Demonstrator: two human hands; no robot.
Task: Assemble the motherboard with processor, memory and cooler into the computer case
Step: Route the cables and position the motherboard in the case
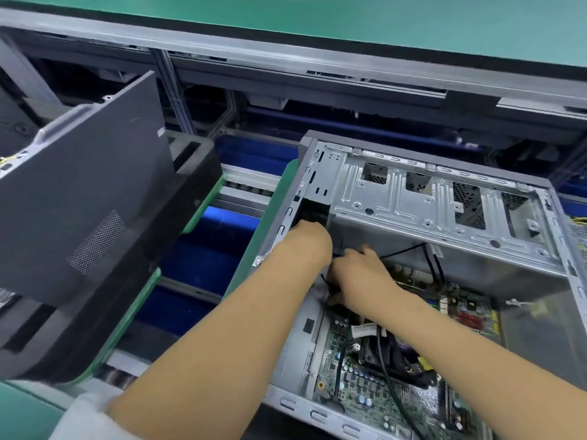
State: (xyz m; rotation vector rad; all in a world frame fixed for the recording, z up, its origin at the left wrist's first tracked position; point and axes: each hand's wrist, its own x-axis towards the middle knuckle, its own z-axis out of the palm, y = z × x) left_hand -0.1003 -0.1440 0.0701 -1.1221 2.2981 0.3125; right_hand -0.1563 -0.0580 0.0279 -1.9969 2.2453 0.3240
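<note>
The open grey computer case (444, 198) lies on its side at the right. Inside it sits the green motherboard (359, 385), carrying a black cooler (378, 350) partly covered by wires. My left hand (309, 242) reaches into the dark front corner of the case below the drive cage, and its fingers are hidden. Close beside it, my right hand (359, 274) curls its fingers around a thin black cable (389, 376) that trails back over the cooler and board.
The case rests on a green pallet (254, 249). A second, dark grey case (95, 185) stands tilted in black foam on another pallet at the left. Between them runs the conveyor with blue parts (206, 258). A green table surface (317, 14) lies beyond the rail.
</note>
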